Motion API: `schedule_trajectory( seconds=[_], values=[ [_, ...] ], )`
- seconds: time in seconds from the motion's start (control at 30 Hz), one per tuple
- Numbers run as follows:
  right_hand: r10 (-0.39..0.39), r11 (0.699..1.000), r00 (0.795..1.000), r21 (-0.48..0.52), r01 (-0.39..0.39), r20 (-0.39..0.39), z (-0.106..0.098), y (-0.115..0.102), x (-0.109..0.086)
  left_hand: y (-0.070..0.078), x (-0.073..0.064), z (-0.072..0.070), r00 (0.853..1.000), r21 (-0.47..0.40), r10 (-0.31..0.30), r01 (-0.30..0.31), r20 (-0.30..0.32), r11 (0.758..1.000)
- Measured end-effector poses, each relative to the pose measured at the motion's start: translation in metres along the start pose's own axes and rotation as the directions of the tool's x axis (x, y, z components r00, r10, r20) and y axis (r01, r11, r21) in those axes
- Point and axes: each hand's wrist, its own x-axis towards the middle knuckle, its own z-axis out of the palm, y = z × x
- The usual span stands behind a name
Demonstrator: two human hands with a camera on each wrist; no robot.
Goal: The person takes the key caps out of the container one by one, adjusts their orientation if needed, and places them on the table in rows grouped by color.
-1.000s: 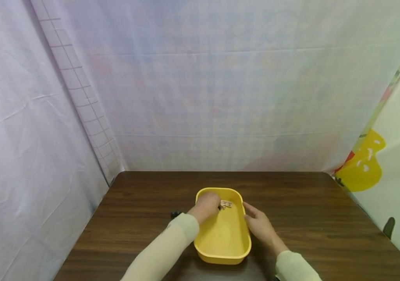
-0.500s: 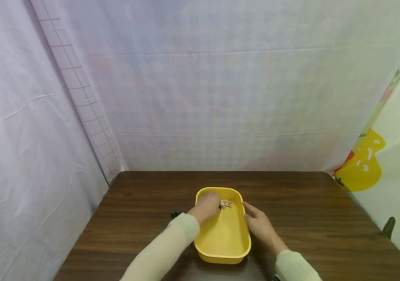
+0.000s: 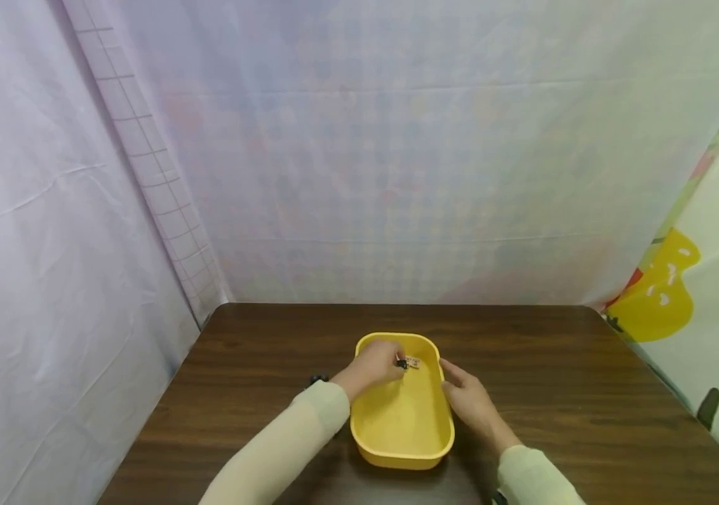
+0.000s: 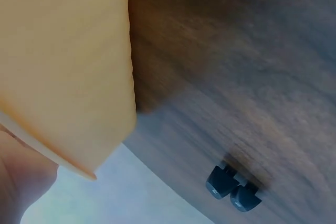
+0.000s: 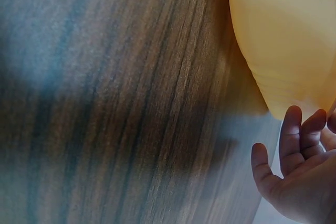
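Note:
A yellow plastic bin [image 3: 400, 459] stands lengthwise on the dark wooden table. My left hand [image 3: 377, 365] reaches over its left rim into the far part and pinches a small black thing [image 3: 402, 364] at the fingertips, its kind too small to tell. Just right of those fingertips, a small pale printed piece [image 3: 413, 362] lies at the bin's far end. My right hand [image 3: 469, 403] is at the outside of the bin's right wall, fingers loosely bent in the right wrist view. In the left wrist view, the left hand [image 4: 23, 174] is mostly hidden behind the bin's rim.
Two small black rounded pieces [image 4: 231, 187] lie side by side on the table, left of the bin. A pale patterned curtain [image 3: 397, 210] hangs behind the table's far edge, and a white sheet [image 3: 81, 280] hangs along the left side.
My left hand has risen slightly and turned, so the small black thing at its fingertips now shows more. The right hand stays by the bin wall. The head view has shifted a little.

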Motion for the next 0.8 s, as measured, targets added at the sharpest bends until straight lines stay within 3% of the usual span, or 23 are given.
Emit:
schedule_trajectory(
  seconds=[0.37,0.8],
  values=[
    [-0.013,1.0,1.0,0.021,0.013,-0.005,0.0,-0.002,-0.001,-0.005,-0.009,-0.004,0.998,-0.144,0.024,-0.031,-0.054,0.989],
    [0.007,1.0,1.0,0.022,-0.007,0.002,0.0,0.0,0.0,-0.004,-0.012,-0.004,0.995,-0.194,0.03,-0.047,-0.09,0.98]
  ],
)
